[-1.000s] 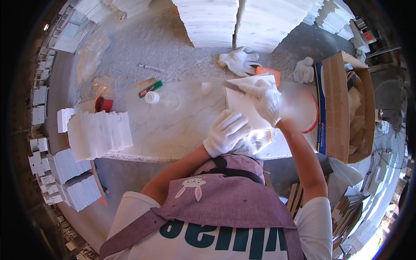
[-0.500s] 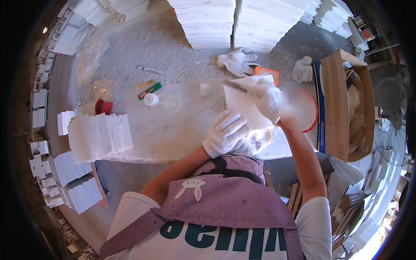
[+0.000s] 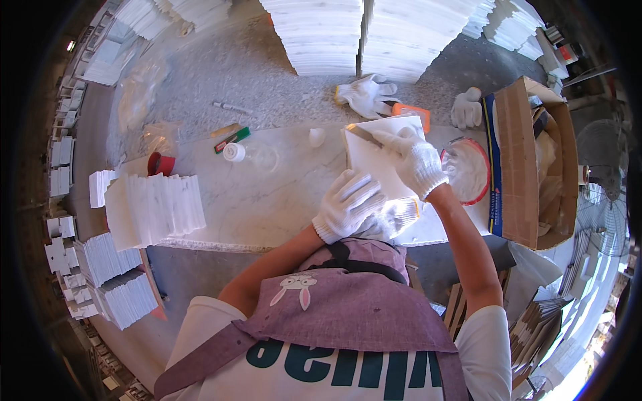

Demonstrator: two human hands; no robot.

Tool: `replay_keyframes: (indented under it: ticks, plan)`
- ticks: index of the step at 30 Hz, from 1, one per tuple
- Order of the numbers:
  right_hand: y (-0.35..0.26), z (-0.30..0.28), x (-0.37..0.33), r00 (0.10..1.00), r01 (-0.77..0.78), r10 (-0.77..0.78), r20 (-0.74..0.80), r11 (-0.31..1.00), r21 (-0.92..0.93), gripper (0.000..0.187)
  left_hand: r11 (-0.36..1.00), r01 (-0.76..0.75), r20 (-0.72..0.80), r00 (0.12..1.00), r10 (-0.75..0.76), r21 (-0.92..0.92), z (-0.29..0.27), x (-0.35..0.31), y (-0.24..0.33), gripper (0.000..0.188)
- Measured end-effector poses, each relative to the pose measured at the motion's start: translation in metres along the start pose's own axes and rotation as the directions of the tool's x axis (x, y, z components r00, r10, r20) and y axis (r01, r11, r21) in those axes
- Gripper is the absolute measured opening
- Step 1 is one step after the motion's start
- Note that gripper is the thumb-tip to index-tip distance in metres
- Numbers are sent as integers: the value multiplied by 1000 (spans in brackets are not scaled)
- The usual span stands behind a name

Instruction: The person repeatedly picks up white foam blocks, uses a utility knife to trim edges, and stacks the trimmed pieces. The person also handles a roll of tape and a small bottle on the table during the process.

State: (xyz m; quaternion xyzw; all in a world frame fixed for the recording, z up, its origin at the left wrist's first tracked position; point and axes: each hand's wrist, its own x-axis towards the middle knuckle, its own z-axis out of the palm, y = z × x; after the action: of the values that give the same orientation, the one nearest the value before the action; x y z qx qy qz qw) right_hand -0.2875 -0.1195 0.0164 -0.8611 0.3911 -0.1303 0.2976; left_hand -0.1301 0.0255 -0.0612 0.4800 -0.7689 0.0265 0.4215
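Observation:
A white square tile [image 3: 378,160] lies on the marble slab in front of me. My right hand [image 3: 416,164], in a white knit glove, is closed around a putty knife [image 3: 364,136], whose blade lies across the tile's upper left part. The knife's handle is hidden in the glove. My left hand [image 3: 349,204], gloved too, rests with fingers stretched out at the tile's lower left edge. Below the tile, between my wrists, is a crumpled white glove [image 3: 396,219] with a yellow cuff. Right of my right hand stands a round red-rimmed tub [image 3: 466,172] of white paste.
A cardboard box [image 3: 538,177] stands on the right. Spare gloves [image 3: 366,95] and an orange object [image 3: 412,115] lie beyond the tile. On the left are a clear bottle [image 3: 257,157], a green box [image 3: 232,140], a red cup [image 3: 160,164] and stacked tiles [image 3: 155,210]. Taller tile stacks [image 3: 321,37] rise behind.
My right hand has shifted slightly toward me and to the right, and the knife's blade now shows at the tile's far left corner. My left hand has stayed put.

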Motion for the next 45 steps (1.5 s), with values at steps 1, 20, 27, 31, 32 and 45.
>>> replay_keyframes:
  ticks: [1, 20, 27, 31, 32, 45]
  plan:
    - [3, 3, 1, 999, 34, -35, -28, 999, -5, 37, 1000, -15, 1, 1000, 15, 13, 0, 0, -1, 31]
    - [-25, 22, -153, 796, -438, 590, 138, 403, 803, 37, 953, 292, 168, 946, -277, -75, -75, -8, 26, 33]
    - [-50, 35, -159, 737, -104, 667, 104, -40, 994, 51, 770, 571, 623, 720, -305, -283, -79, 44, 59, 31]
    - [-62, 32, -149, 704, 23, 708, 56, -102, 995, 52, 795, 519, 562, 776, -285, -314, -50, 54, 78, 44]
    - [-61, 34, -149, 702, 1, 710, 57, -81, 997, 53, 714, 611, 590, 731, -342, -344, -45, 54, 81, 44]
    - [-47, 48, -176, 664, -228, 745, 68, 114, 967, 41, 373, 827, 642, 562, -522, -420, -8, 41, 94, 24]
